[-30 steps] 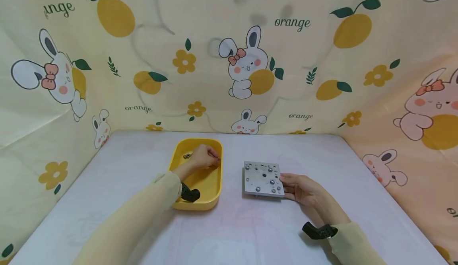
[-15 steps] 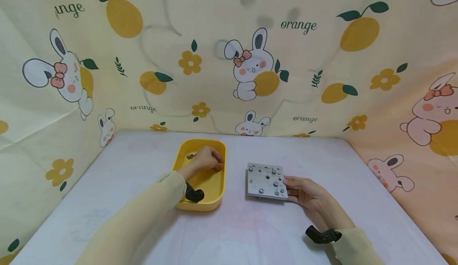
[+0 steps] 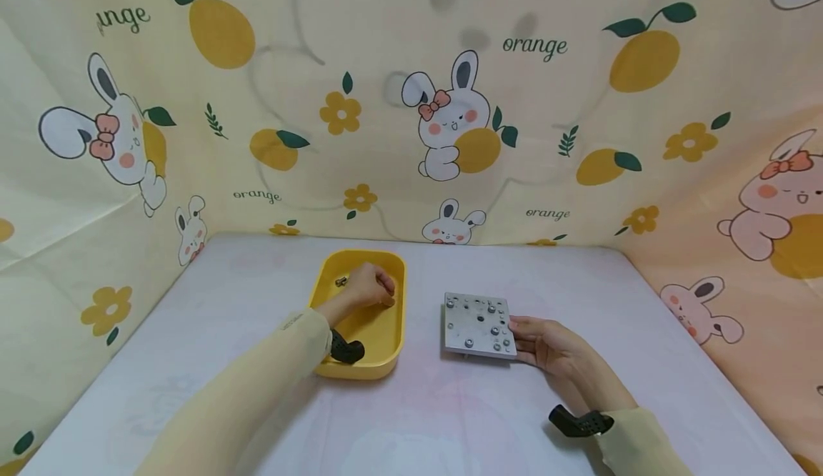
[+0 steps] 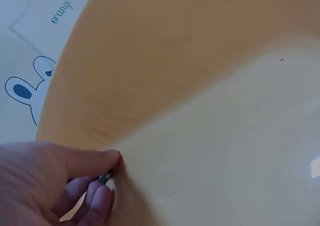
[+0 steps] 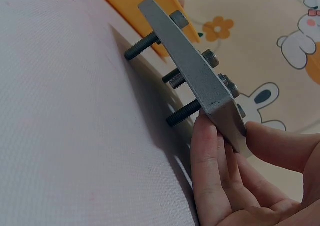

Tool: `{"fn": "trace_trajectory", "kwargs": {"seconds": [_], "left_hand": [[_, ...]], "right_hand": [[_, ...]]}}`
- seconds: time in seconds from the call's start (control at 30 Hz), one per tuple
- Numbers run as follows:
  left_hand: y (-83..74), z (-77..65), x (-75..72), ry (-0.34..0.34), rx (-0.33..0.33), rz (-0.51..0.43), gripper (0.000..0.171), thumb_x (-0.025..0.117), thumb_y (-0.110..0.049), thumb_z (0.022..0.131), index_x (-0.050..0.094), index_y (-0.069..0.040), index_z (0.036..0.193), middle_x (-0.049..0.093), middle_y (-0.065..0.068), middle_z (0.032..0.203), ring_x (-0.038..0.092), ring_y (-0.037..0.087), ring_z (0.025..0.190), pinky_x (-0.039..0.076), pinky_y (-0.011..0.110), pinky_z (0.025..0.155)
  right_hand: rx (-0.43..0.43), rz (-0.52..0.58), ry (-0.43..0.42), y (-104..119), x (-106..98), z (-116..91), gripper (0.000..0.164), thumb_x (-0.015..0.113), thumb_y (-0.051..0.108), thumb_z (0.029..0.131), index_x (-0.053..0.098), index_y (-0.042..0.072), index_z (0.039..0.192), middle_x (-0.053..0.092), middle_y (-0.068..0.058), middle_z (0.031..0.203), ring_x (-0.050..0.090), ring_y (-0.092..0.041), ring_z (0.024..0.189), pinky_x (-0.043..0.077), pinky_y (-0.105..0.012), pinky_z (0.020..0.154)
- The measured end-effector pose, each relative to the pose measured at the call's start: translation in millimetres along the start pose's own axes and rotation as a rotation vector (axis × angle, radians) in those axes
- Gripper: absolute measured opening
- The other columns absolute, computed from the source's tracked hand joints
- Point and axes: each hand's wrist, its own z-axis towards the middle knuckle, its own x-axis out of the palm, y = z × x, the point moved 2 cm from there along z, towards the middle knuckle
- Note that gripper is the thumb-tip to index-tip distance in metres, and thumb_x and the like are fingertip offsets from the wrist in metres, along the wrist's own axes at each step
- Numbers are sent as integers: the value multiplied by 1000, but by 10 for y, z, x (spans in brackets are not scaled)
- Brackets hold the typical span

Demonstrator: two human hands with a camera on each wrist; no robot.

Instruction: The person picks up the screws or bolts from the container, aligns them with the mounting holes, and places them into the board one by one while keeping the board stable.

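My left hand is inside the yellow bin, near its right wall. In the left wrist view, thumb and fingers pinch a small dark metal screw, mostly hidden by the fingertips. My right hand grips the right edge of a square metal plate, thumb on top and fingers underneath. Several bolts stand in the plate. The right wrist view shows bolt heads on its upper face and threaded shanks sticking out below, close over the table.
A few small brass-coloured fasteners lie in the bin's far left part. The bin and plate are side by side on a white table, with a gap between them. A printed cloth hangs behind and along both sides.
The head view shifted slightly early on. My left fingers have since drawn a little away from the bin's right wall. The right hand holds the plate in the same place.
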Motion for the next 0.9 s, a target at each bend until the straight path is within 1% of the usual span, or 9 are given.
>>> {"fn": "trace_trajectory", "kwargs": {"seconds": [0.07,0.17,0.23,0.37,0.43,0.57,0.73,0.9], "left_hand": [[-12,-5,-15,-8,13,37,21,87,-1,70,72,0,84,67,2,75,57,17,71,50,29,72],[-22,-3,-28,-12,26,66,21,88,-4,70,73,-2,83,67,1,73,58,16,73,49,30,78],[-25,-1,-30,0,33,68,23,90,-5,68,73,-1,84,68,1,73,60,15,72,50,29,77],[-48,-11,-20,53,63,83,28,90,-4,67,73,1,87,69,3,75,61,13,70,51,26,73],[-63,-18,-13,82,91,91,27,89,-3,68,72,2,88,70,5,77,61,13,70,51,25,71],[-71,-15,4,110,126,87,22,85,0,72,72,2,90,71,9,81,62,14,71,52,25,70],[-63,-3,22,133,120,62,20,82,2,75,71,4,92,71,9,82,64,15,72,54,26,66],[-68,-7,12,145,104,61,27,86,2,70,71,4,92,70,9,81,64,14,72,54,26,68]], "right_hand": [[-2,-4,-7,4,4,3,22,60,5,97,66,1,118,70,-14,106,69,-27,96,53,-39,88],[-2,-5,-9,5,4,6,21,60,5,97,67,2,117,71,-14,106,69,-27,96,53,-39,88],[-2,-2,-7,4,3,6,21,60,5,97,67,2,116,71,-14,106,69,-27,96,53,-39,88],[3,2,-3,-2,0,6,20,60,5,97,67,2,116,70,-14,106,69,-27,97,53,-39,88],[5,3,-10,-7,-2,5,20,60,5,97,67,2,116,70,-15,106,69,-28,97,52,-39,89],[8,10,-11,-21,-14,6,20,60,5,97,67,3,115,70,-15,107,68,-28,98,52,-41,90],[4,20,5,-25,-17,1,19,59,5,97,67,3,115,70,-16,108,68,-29,100,51,-42,91],[2,21,5,-18,-17,-3,19,60,5,97,66,3,115,70,-16,109,68,-29,100,51,-41,91]]}}
